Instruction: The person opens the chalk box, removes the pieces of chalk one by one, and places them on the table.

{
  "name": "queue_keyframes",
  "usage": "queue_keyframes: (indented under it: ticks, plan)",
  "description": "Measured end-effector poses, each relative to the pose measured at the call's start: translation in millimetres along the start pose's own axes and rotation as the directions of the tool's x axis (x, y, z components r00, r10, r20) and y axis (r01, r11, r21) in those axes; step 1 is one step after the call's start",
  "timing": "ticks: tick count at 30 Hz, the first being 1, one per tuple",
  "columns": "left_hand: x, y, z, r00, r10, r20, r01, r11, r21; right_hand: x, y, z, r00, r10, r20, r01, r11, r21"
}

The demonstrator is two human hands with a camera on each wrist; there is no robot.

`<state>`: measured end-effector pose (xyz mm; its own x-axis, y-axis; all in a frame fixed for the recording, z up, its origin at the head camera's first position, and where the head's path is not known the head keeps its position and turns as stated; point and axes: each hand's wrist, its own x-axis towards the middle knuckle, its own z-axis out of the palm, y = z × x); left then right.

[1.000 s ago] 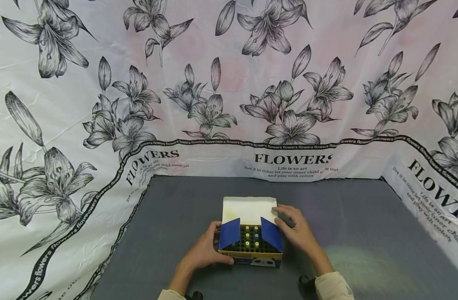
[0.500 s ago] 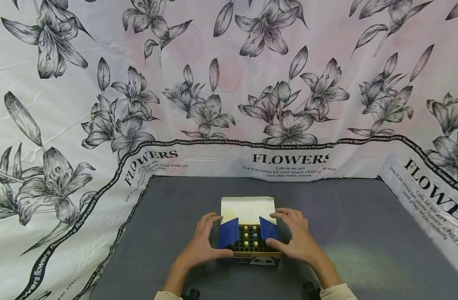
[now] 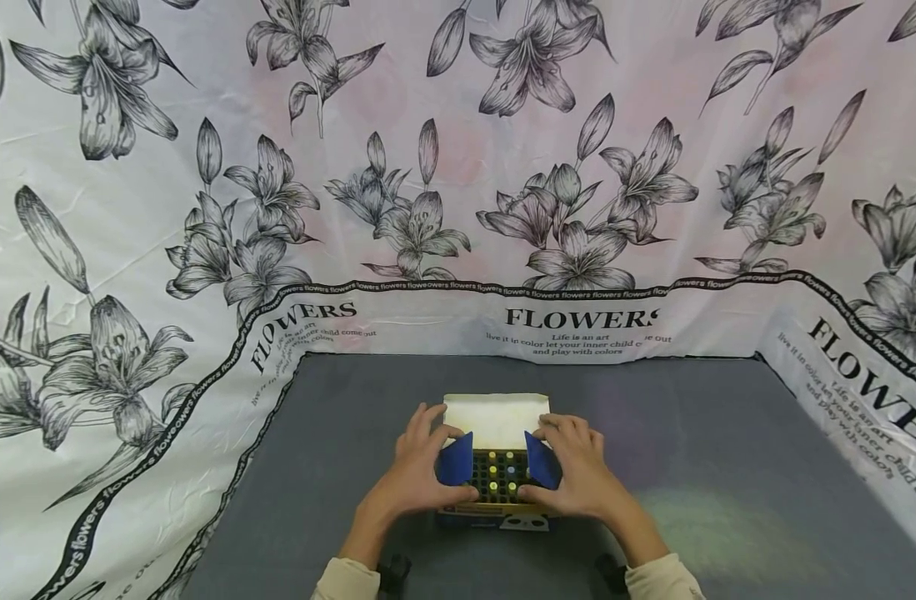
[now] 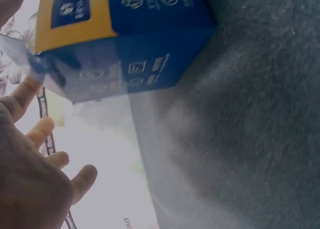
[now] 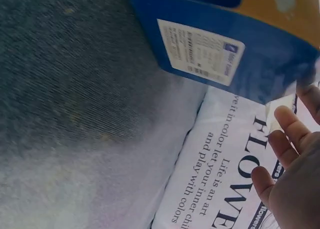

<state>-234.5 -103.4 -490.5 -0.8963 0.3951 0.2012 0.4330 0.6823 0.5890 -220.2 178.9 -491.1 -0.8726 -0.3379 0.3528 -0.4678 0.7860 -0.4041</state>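
A blue and yellow cardboard box [image 3: 495, 510] stands on the grey table, its lid [image 3: 497, 419] raised at the back with the white inside showing. Small yellow-topped pieces [image 3: 493, 470] and a bluish one sit in its dark grid of holes; their kind is too small to make out. My left hand [image 3: 416, 471] has a fingertip at the upper edge of the left blue flap [image 3: 456, 460] and its thumb over the front rim. On the other side, my right hand [image 3: 581, 467] touches the right blue flap [image 3: 543, 461], thumb over the front. Both flaps lean inward.
The grey tabletop [image 3: 728, 467] spreads around the box. A white flower-printed cloth [image 3: 405, 325] hangs behind and along both sides. In the right wrist view, a white label [image 5: 201, 51] is on the box's side.
My left hand has come up from the box's left side to the left flap. The right hand has moved from the lid's edge to the right flap. Both flaps tilt further inward.
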Motion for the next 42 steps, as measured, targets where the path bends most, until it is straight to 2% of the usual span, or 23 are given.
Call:
queue_keyframes:
  ticks: [6, 12, 21, 31, 38, 42]
  plan:
    - [-1.8, -5.9, -9.4, 1.0, 0.021, -0.008, -0.022, 0.998, -0.063, 0, 3, -16, 0.999, 0.003, -0.052, 0.002, 0.994, 0.106]
    - [-8.8, -11.5, -19.1, 0.998, 0.036, -0.056, -0.041, 0.996, -0.085, -5, 12, -30, 0.994, -0.008, -0.107, 0.02, 0.994, 0.112]
    - [-19.9, -21.1, -27.2, 0.99, 0.038, -0.139, -0.047, 0.997, -0.061, -20, 30, -37, 0.99, -0.005, -0.141, 0.021, 0.993, 0.115]
    - [-30.4, -36.1, -21.0, 0.988, 0.006, -0.155, -0.006, 1.0, -0.001, -39, 46, -25, 0.989, 0.062, -0.133, -0.05, 0.994, 0.093]
    - [-35.9, -37.6, -11.9, 0.992, -0.084, -0.093, 0.084, 0.996, -0.004, -50, 47, -4, 0.992, 0.076, -0.105, -0.067, 0.994, 0.087]
    - [-38.1, -36.2, -7.1, 0.993, -0.096, -0.063, 0.095, 0.995, -0.012, -52, 42, 4, 0.993, 0.078, -0.093, -0.071, 0.995, 0.075]
